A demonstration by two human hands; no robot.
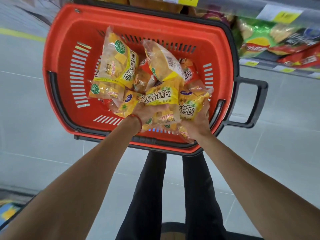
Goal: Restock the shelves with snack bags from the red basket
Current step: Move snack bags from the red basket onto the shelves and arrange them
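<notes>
A red basket (60, 49) with a black rim and handle stands on the grey floor in front of me. It holds several yellow snack bags (116, 66). My left hand (143, 111) and my right hand (199, 122) reach into the near side of the basket. Together they grip a bunch of yellow snack bags (162, 97) from both sides, fingers curled under and around them. More bags lean upright behind the bunch, toward the far wall of the basket.
Shelves (277, 63) with chip bags (256, 42) and yellow price tags run along the upper right. The basket's black pull handle (256, 104) sticks out to the right. Grey tiled floor (26, 118) lies to the left. My dark-trousered legs (173, 196) stand just behind the basket.
</notes>
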